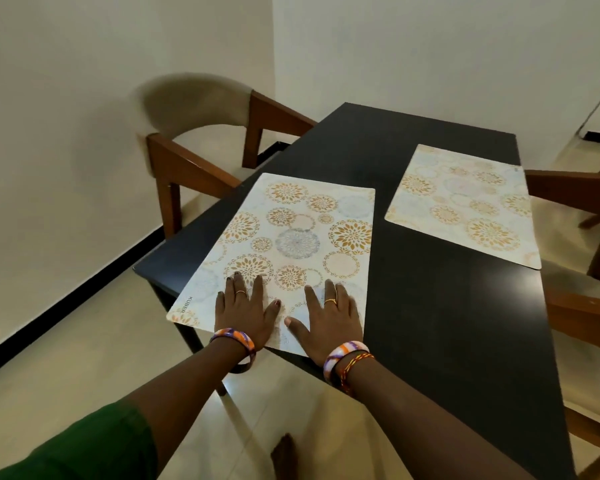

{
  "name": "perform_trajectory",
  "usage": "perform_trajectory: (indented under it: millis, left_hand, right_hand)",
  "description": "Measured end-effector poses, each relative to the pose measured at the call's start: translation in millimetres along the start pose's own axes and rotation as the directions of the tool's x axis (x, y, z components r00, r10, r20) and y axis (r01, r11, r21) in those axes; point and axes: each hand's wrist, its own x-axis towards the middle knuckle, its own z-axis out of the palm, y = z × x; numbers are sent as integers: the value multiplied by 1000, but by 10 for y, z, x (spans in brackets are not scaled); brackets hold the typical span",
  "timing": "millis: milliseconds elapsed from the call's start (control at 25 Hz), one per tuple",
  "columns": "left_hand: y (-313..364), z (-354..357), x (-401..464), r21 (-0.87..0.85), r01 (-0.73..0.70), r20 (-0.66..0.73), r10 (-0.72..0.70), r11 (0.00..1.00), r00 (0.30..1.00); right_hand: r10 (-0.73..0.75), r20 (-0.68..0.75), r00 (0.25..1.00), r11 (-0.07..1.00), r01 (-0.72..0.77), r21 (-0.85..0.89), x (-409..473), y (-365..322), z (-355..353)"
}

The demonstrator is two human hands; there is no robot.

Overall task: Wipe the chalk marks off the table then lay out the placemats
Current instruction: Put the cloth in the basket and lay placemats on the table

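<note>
- Head view: a dark table (430,306) runs away from the viewer, with two patterned placemats lying flat on it.
- Near mat (284,237) sits at the table's near left corner; its near edge and left corner hang slightly past the table rim. "KUBER" is printed by its left corner.
- Far mat (465,202) lies on the right side, further back, well apart from the near mat, its right edge at or just over the table's right rim.
- Left hand (245,313) lies palm down on the near mat's near end, fingers straight and spread, holding nothing; a ring shows on one finger.
- Right hand (329,317) lies flat beside it on the same mat, fingers likewise straight and spread, with a ring too. The two thumbs are near each other but apart.
- Both wrists carry bangles; the right also has a thread band.
- A chair (194,140) with a pale curved back stands at the table's left; another wooden chair (586,199) is at the right.
</note>
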Motion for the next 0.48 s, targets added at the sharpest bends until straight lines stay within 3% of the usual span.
perform_trajectory:
  millis: [160,480]
  left_hand:
    - [-124,-5,262,44,-36,31,35,998,999]
    - [-65,-79,1263,68,-84,21,83,994,996]
  right_hand:
    - [-49,0,999,998,49,-36,232,6,107]
    - [6,-29,1000,1000,-6,-16,1086,70,-22]
